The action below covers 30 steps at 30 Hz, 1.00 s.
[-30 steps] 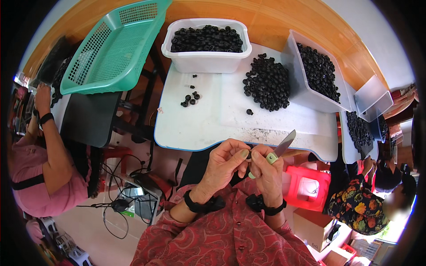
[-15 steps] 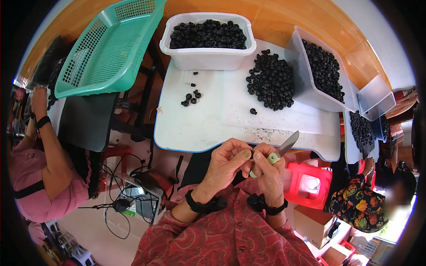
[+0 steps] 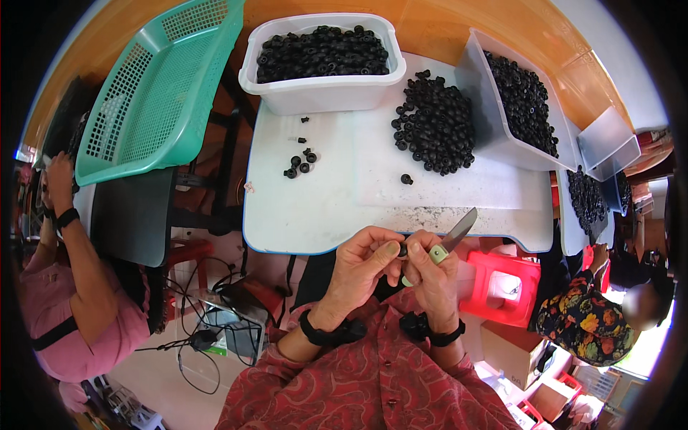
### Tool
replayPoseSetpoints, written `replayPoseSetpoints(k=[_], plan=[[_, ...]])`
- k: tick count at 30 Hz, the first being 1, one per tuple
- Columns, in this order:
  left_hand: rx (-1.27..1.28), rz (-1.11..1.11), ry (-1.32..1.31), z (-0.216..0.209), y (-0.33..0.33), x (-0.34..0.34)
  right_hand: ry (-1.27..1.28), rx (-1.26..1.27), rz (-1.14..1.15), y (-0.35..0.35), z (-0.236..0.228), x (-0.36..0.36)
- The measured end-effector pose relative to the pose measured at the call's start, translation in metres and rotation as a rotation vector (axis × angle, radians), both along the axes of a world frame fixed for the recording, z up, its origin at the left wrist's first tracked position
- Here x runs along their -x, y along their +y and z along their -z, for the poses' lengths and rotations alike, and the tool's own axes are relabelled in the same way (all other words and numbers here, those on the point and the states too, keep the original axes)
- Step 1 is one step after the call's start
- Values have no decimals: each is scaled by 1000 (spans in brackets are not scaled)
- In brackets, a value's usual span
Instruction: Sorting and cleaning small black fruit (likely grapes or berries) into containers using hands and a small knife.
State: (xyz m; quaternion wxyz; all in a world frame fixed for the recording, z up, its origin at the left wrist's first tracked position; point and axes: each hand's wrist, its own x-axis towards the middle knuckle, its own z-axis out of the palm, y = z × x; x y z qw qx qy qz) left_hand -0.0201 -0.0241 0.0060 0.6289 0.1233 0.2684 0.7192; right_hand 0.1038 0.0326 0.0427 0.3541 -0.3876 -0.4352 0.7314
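Note:
Between the fingertips of my left hand (image 3: 364, 264) is a small round black part (image 3: 402, 249), held just off the front edge of the white table (image 3: 301, 222). My right hand (image 3: 434, 276) grips a knife (image 3: 438, 252) with a pale green handle; its blade points up and to the right, over the table edge. The right thumb lies close to the black part, and the two hands nearly touch. On the table, a heap of similar black parts (image 3: 434, 125) lies to the right of the middle, with one loose part (image 3: 406, 179) in front. Several more (image 3: 304, 168) are scattered at the left.
A white tub (image 3: 322, 89) and a translucent bin (image 3: 476, 107), both full of black parts, stand at the table's back. A green basket (image 3: 154, 107) is at the far left. People sit on both sides. Beside me are a red stool (image 3: 469, 294) and tangled cables (image 3: 204, 337).
The view has shifted slightly, so the table and tubs appear a little lower left. My hands keep nearly the same pose, and the black part shows more between the fingertips.

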Motion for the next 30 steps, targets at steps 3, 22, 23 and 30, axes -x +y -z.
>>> replayPoseSetpoints(k=[3,22,23,30], plan=[[-23,5,51,3,2,1,-10,-18,6,0,3,1],[-33,134,-151,13,12,-1,-28,46,-13,11,2,-10],[-35,135,-166,13,12,1,-26,42,-20,11,3,-10],[-83,109,-210,17,15,5,-5,6,-17,13,6,-3]])
